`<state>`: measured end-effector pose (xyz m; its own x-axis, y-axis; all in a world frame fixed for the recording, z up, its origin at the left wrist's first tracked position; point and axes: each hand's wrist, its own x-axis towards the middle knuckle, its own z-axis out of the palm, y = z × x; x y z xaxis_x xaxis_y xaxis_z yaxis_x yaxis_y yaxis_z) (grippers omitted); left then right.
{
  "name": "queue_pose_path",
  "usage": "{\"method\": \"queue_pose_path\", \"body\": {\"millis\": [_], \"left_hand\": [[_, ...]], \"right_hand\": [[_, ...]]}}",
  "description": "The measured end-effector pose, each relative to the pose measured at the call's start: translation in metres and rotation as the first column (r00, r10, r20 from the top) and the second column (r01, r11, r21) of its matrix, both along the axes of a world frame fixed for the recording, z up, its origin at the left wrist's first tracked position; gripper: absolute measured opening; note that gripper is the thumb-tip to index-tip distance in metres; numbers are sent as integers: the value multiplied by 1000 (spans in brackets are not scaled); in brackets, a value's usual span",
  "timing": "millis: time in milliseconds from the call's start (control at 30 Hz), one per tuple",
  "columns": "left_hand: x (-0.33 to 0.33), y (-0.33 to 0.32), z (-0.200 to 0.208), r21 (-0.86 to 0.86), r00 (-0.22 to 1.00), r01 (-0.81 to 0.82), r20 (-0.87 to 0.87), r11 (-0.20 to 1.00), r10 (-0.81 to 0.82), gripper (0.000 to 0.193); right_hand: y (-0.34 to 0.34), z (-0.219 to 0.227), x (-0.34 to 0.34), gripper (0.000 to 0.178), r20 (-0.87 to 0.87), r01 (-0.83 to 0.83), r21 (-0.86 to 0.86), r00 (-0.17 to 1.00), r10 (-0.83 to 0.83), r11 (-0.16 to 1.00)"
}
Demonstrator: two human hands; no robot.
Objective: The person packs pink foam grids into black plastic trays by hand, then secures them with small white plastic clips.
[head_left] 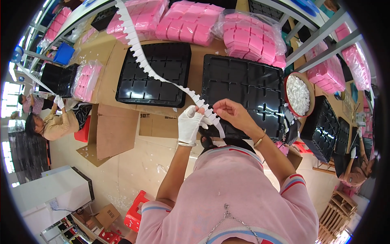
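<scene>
Running through pinching left hand (pixel 189 126), white notched strip (pixel 196 98), right hand (pixel 233 114) curled beside, grip unclear

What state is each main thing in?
White strip: extended, curving, toothed
Left hand: gloved, holding the strip
Right hand: ungloved, at the strip, contact unclear
Two central black trays: lying flat, side by side
Bowl: filled with white pieces
Pink bundles: wrapped in clear plastic
Large cardboard box: open

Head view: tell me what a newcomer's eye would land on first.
Probably the long white notched strip, curving from the picture's top edge to the gloved left hand. Next, pink bundles lined up behind two black trays. Right of those trays, a bowl holds white bits.
</scene>
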<state>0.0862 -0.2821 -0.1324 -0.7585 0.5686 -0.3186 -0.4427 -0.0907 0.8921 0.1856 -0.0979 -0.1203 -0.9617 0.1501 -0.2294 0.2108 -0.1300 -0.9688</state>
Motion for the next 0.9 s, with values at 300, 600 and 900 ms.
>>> {"method": "queue_pose_path", "body": {"millis": [300, 600, 900], "left_hand": [[14, 13, 0, 12, 993, -16, 113, 1000, 15, 16], [30, 18, -19, -109, 966, -251, 35, 962, 256, 17], [53, 4, -33, -237, 948, -309, -155, 921, 278, 10]], "right_hand": [[-7, -2, 17, 12, 50, 97, 215, 993, -110, 972], [14, 21, -16, 8, -322, 273, 585, 942, -90, 763], [124, -18, -142, 7, -235, 133, 828, 964, 122, 544]]}}
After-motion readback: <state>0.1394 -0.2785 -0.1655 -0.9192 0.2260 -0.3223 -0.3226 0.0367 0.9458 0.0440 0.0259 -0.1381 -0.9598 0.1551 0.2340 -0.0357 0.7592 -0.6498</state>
